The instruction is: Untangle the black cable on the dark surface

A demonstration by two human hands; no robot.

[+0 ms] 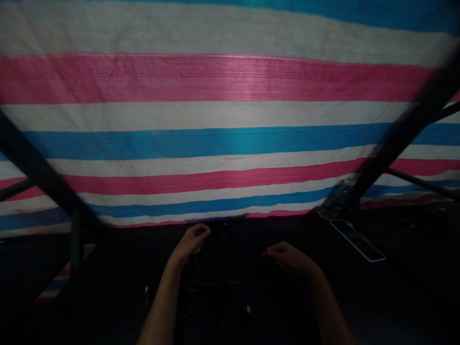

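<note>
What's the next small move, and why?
Probably bring the right hand toward the left hand: both look pinched but are well apart, and what look like cables show just below the left. It's too dark to tell what either grips.

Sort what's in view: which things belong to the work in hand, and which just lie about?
Likely in use:
- left hand
- right hand
- thin looped strands below the left hand, perhaps cables; too dark to be sure

Apparently just lying about:
- pale-rimmed smartphone
- clear plastic bottle
</note>
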